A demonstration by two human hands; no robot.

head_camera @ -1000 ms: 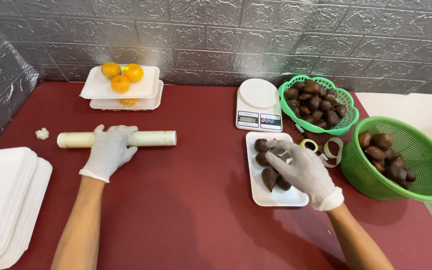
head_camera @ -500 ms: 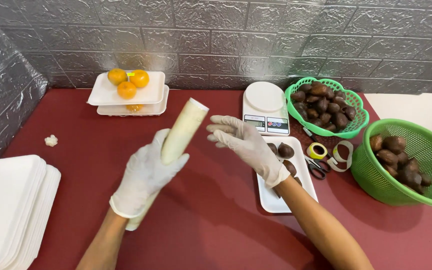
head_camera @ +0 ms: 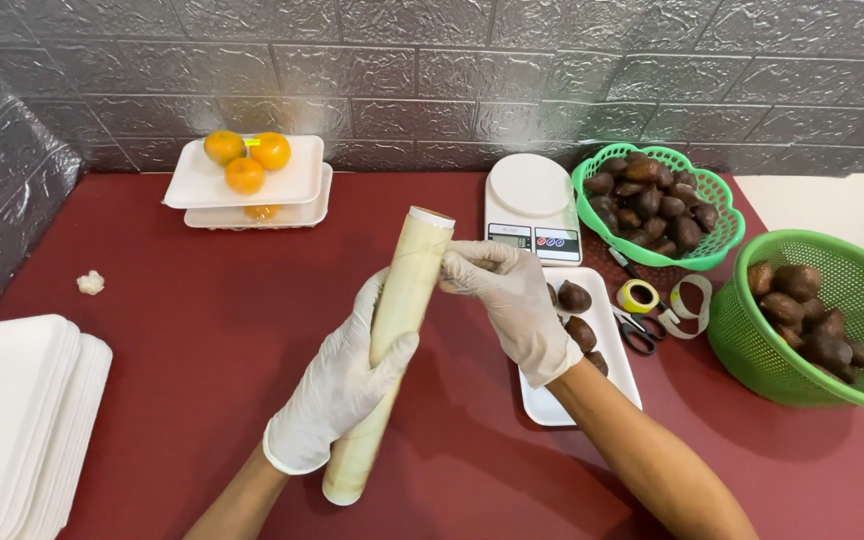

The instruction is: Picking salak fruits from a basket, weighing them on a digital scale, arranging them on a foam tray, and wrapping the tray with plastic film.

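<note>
My left hand (head_camera: 337,385), in a white glove, grips a long roll of cling film (head_camera: 400,300) around its middle and holds it tilted above the red table. The gloved fingers of my right hand (head_camera: 507,300) pinch at the film near the roll's upper end. Just right of my right hand lies a white foam tray (head_camera: 612,375) with several brown scaly fruits (head_camera: 574,297) on it, partly hidden by my right wrist.
A white kitchen scale (head_camera: 532,205) stands behind the tray. Two green baskets (head_camera: 722,235) (head_camera: 852,290) of brown fruit sit at right, with scissors (head_camera: 637,335) and tape rolls (head_camera: 638,296) between. Stacked trays with oranges (head_camera: 244,175) are at back left; a pile of empty trays (head_camera: 12,420) is at front left.
My left hand picked the roll up off the table and brought it toward me. My right hand left the fruit tray and came to the roll's upper end.
</note>
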